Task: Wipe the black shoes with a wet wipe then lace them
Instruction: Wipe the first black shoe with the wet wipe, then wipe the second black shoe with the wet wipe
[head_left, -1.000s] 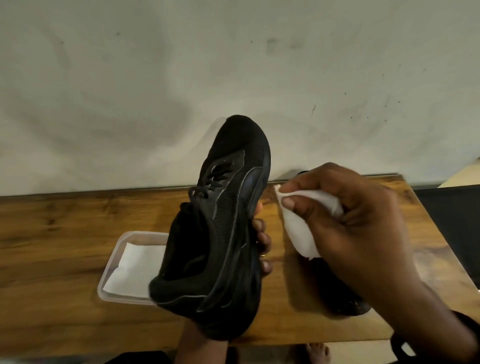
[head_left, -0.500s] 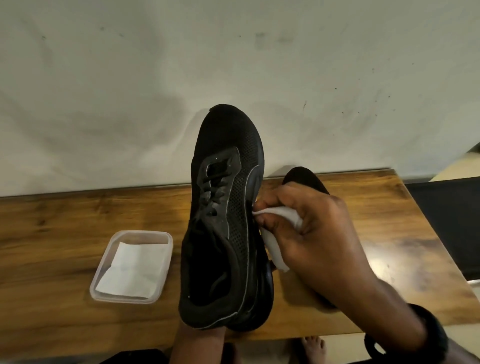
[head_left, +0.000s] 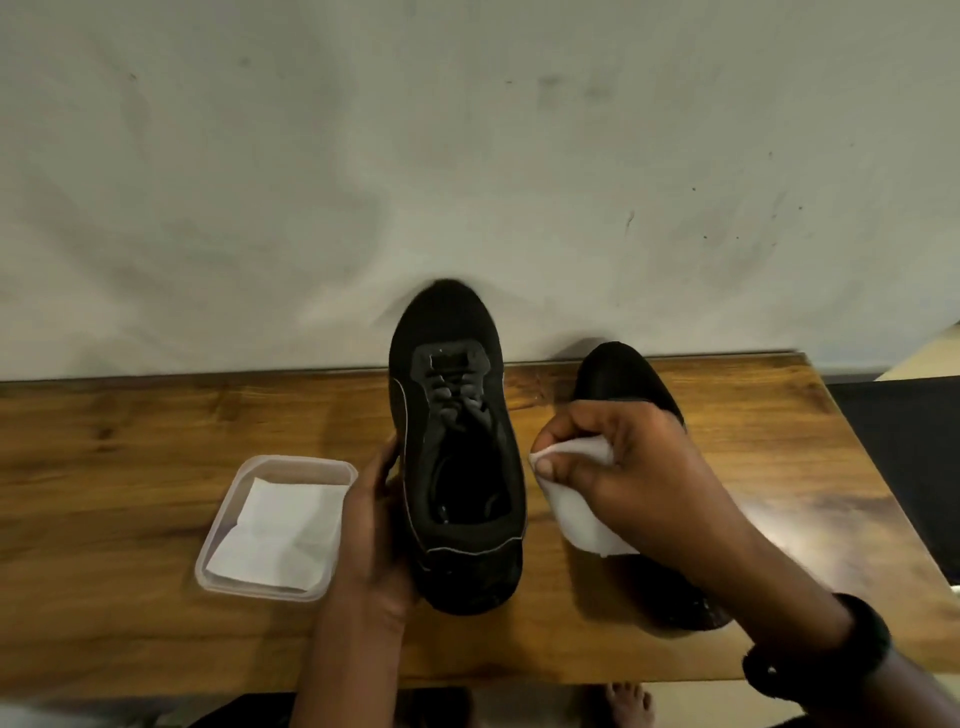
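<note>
A black shoe (head_left: 457, 447) stands toe-away over the middle of the wooden table (head_left: 130, 467), its opening facing up and laces loose. My left hand (head_left: 371, 525) grips its left side near the heel. My right hand (head_left: 623, 473) holds a crumpled white wet wipe (head_left: 576, 512) just right of the shoe, a small gap between them. The second black shoe (head_left: 621, 374) lies on the table under my right hand, mostly hidden by it.
A clear plastic tub (head_left: 280, 467) holding a folded white wipe (head_left: 275, 535) sits left of the held shoe. A pale wall (head_left: 467, 156) rises behind the table's far edge. A bare foot (head_left: 628, 701) shows below the near edge.
The held shoe has turned from its side to opening-up and come lower. My right hand with the wipe has come off the shoe's side and moved slightly right.
</note>
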